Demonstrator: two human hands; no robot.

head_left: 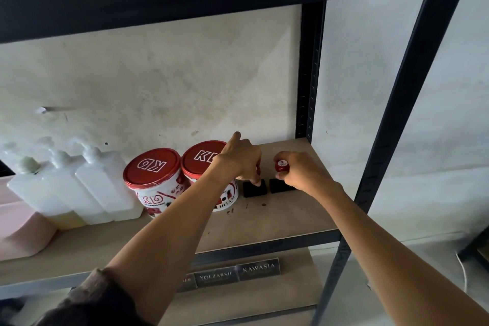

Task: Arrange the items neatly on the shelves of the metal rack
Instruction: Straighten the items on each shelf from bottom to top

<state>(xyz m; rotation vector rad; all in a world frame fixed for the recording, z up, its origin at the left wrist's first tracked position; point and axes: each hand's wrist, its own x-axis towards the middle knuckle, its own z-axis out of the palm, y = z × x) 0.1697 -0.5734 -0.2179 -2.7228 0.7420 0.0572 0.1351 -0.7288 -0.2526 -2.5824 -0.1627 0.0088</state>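
Two small black stamps stand side by side on the wooden shelf [277, 217] of the metal rack. My left hand [242, 160] pinches the top of the left stamp [254, 188], its index finger pointing up. My right hand [301, 171] grips the red-capped handle [281, 165] of the right stamp [281, 186]. Two white tubs with red lids, a left tub [153, 180] and a right tub [209, 160], sit just left of the stamps. My left forearm crosses in front of the right tub.
Three white pump bottles [87, 188] stand at the shelf's left, beside a pink container [23, 230]. A black upright [309, 71] stands at the back right and another post [391, 124] at the front right. Dark labelled boxes [238, 272] lie on the shelf below.
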